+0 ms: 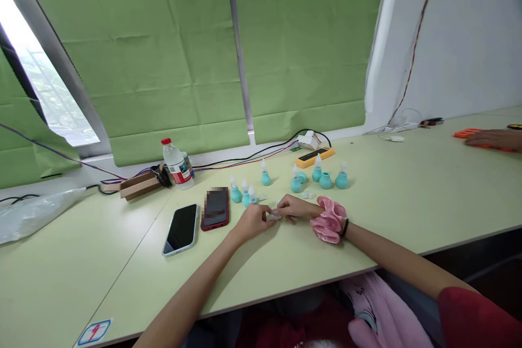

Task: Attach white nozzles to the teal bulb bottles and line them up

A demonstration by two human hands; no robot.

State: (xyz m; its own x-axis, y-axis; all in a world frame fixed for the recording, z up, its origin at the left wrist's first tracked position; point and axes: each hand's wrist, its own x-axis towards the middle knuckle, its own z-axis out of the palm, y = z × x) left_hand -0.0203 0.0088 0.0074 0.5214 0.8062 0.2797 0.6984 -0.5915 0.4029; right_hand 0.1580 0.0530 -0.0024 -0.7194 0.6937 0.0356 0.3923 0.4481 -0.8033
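Observation:
My left hand [253,221] and my right hand [297,207] meet above the table, fingers pinched on a small translucent plastic piece [274,216] between them. Its exact shape is partly hidden by the fingertips. A pink scrunchie [328,219] and a dark band circle my right wrist. Just beyond my left hand stand several teal squeeze bulbs with clear nozzle tips, one of them a bulb [236,193]. Farther right is another group, including a teal bulb without a tip [325,180]. Small clear pieces [308,195] lie in front of that group.
Two phones, a white-edged one [181,229] and a red-cased one [215,208], lie left of my hands. Behind them are a capped bottle [178,166] and an open cardboard box [141,185]. A yellow power strip [315,157] sits near the wall. Another person's hand [493,139] rests far right.

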